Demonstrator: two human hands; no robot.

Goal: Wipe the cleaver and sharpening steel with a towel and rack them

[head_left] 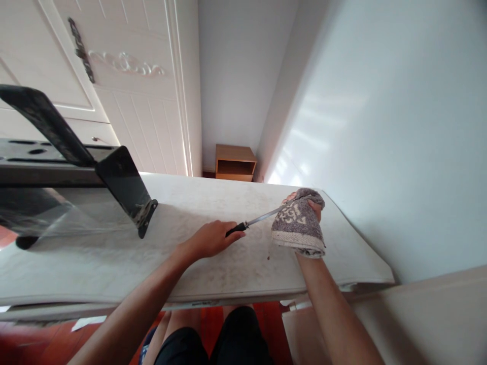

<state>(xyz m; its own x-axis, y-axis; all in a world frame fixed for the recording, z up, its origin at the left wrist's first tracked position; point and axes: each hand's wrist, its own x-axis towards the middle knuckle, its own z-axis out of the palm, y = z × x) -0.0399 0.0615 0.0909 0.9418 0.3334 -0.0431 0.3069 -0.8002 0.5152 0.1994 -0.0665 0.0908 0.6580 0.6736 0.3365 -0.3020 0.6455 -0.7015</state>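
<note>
My left hand (213, 238) is closed around the black handle of a tool with a long, slim metal shaft (262, 217). The shaft slants up to the right, and its far end is hidden in a grey-brown towel (297, 220) with a cream pattern and cream border. Gripping that towel, my right hand (315, 209) shows only some fingers; the cloth covers the rest and drapes over my wrist. Both hands are above a white, stained tabletop (213, 203). Just below the towel, a small dark speck (268, 258) shows against the white surface.
On the left of the table stands a black and grey metal frame (125, 187) with clear plastic film (68, 213). Behind are a white cabinet (152, 111) and a small brown wooden unit (236, 152). A pale, shiny wall (380, 126) borders the right side.
</note>
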